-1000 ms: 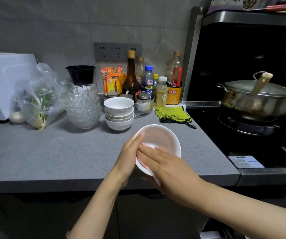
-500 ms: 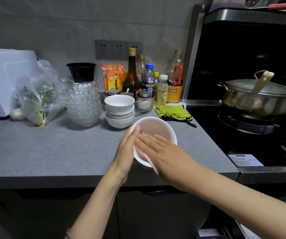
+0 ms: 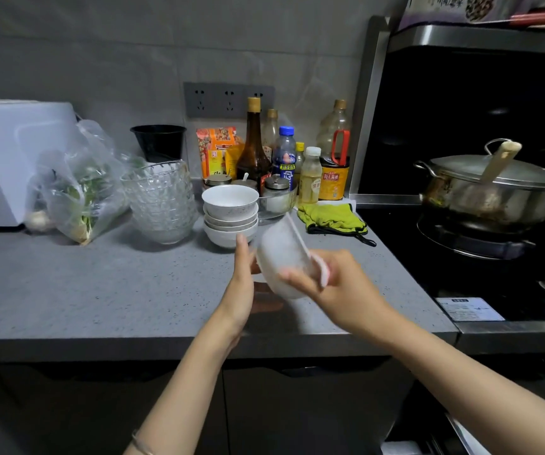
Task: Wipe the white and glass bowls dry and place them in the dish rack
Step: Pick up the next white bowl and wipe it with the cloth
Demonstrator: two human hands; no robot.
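Note:
A white bowl (image 3: 281, 254) is held above the grey counter (image 3: 100, 290), tilted so its outside faces me and its rim points right; it is motion-blurred. My left hand (image 3: 248, 284) holds it from the left and below. My right hand (image 3: 336, 284) grips the bowl's right side with a pale pink cloth (image 3: 323, 274) pinched against the rim. A stack of white bowls (image 3: 231, 215) stands just behind. To its left sits a stack of glass bowls (image 3: 163, 201). No dish rack is in view.
Sauce bottles and jars (image 3: 284, 162) line the back wall, beside a green cloth (image 3: 330, 218). A plastic bag of greens (image 3: 74, 192) and a white appliance (image 3: 5, 159) stand at the left. On the right, the stove carries a lidded steel pot (image 3: 494, 188).
The bowl has been turned from facing up at me to lying on its side, and raised toward the stack. My right hand moved from inside the bowl to its outer right side.

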